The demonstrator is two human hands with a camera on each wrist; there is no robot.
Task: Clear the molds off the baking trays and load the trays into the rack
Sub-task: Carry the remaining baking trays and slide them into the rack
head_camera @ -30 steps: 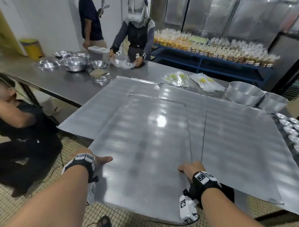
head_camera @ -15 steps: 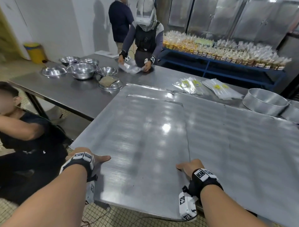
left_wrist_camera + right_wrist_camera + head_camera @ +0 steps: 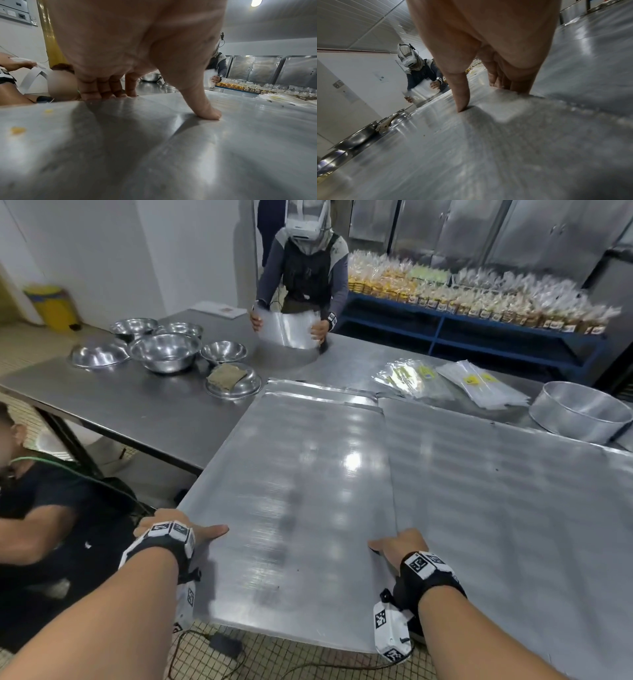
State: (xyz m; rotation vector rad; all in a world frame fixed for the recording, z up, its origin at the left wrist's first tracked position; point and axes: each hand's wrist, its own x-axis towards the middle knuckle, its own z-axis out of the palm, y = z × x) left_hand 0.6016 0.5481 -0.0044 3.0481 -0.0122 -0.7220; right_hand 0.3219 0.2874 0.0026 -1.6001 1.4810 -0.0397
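A large flat metal baking tray [image 3: 301, 508] lies on top of other trays [image 3: 496, 508] on the steel table, its near end jutting past the table edge. My left hand [image 3: 178, 530] grips the tray's left side, thumb on top and fingers curled round the edge [image 3: 106, 88]. My right hand [image 3: 397, 544] grips its right side the same way, thumb pressed on the surface [image 3: 462, 102] and fingers curled over the rim. The tray [image 3: 188, 148] is bare apart from a few yellow crumbs [image 3: 18, 130]. No rack is in view.
Round metal molds [image 3: 579, 412] stand at the far right. Several steel bowls [image 3: 164, 350] and plastic bags [image 3: 445, 378] lie further back. One person [image 3: 305, 268] works across the table, another [image 3: 41, 508] crouches at my left. A cable [image 3: 219, 645] lies on the tiled floor.
The top tray has slid left and toward me over the others while both hands kept their grip. The view has swung right; the far person has lifted a clear sheet.
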